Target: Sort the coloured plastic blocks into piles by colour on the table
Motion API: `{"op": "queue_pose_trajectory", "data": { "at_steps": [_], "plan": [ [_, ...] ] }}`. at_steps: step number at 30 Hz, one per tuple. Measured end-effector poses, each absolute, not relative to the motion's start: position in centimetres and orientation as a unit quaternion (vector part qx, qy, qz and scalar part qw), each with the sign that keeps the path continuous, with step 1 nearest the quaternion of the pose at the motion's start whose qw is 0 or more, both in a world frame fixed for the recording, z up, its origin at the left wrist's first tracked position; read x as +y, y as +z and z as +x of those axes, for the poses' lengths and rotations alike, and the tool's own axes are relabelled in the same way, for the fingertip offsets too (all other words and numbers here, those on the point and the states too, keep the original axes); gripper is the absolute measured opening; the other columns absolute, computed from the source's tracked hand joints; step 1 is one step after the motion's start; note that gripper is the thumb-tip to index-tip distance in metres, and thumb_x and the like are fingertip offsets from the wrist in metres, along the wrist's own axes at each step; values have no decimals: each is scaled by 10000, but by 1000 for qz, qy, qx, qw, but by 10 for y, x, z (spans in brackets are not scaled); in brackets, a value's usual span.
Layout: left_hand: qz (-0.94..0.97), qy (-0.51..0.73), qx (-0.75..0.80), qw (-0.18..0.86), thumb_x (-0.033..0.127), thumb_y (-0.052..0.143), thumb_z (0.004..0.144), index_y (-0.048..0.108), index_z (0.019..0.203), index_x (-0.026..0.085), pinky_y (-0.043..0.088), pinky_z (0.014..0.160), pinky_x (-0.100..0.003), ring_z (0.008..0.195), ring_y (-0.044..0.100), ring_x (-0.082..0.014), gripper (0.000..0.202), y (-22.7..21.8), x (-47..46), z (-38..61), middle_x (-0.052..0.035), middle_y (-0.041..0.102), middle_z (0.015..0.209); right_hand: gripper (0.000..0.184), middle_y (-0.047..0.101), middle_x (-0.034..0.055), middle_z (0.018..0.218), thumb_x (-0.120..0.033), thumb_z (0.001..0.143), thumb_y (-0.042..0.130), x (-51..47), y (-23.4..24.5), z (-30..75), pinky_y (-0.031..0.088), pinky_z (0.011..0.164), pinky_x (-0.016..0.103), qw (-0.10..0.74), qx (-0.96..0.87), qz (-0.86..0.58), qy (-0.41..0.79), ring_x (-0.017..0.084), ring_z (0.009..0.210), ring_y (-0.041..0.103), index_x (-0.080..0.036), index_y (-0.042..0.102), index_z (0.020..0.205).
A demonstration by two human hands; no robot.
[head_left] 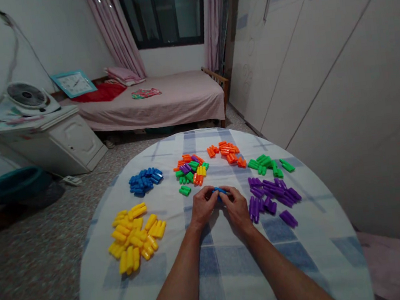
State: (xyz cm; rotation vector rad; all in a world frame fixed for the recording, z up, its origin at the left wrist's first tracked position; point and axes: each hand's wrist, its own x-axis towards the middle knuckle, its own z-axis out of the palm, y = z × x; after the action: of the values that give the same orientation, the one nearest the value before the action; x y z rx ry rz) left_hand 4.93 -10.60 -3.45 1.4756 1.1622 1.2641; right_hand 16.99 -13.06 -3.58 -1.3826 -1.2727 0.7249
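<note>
My left hand (pixel 202 206) and my right hand (pixel 236 207) meet over the middle of a round table (pixel 221 273) with a blue-and-white checked cloth. Both pinch one small blue plastic piece (pixel 220 190) between their fingertips. Just beyond the hands lies a mixed heap of coloured pieces (pixel 191 169). A lone green piece (pixel 185 190) lies left of my left hand.
Sorted piles ring the hands: yellow (pixel 135 236) at near left, blue (pixel 145 180) at far left, orange (pixel 226 153) at the back, green (pixel 268 163) at far right, purple (pixel 272 197) right of my right hand. A bed, a cabinet with a fan and wardrobe doors stand beyond.
</note>
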Motion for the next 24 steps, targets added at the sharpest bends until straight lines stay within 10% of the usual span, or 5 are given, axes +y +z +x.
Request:
{"op": "queue_pose_trajectory", "data": {
  "at_steps": [16, 24],
  "plan": [
    [327, 689, 584, 278, 349, 668, 691, 578, 885, 134, 505, 501, -223, 498, 581, -85, 303, 52, -111, -14, 12, 605, 738, 295, 673, 85, 1024, -277, 823, 471, -128, -50, 174, 473, 860, 345, 531, -569, -562, 279, 201, 934, 622, -169, 652, 1030],
    [489, 475, 731, -39, 229, 580, 785, 608, 891, 166, 500, 721, -301, 737, 626, -161, 126, 73, -63, -94, -62, 652, 900, 292, 671, 75, 1013, -267, 828, 468, -129, -49, 173, 476, 837, 329, 532, -567, -560, 287, 194, 922, 622, -173, 643, 1041]
  ]
}}
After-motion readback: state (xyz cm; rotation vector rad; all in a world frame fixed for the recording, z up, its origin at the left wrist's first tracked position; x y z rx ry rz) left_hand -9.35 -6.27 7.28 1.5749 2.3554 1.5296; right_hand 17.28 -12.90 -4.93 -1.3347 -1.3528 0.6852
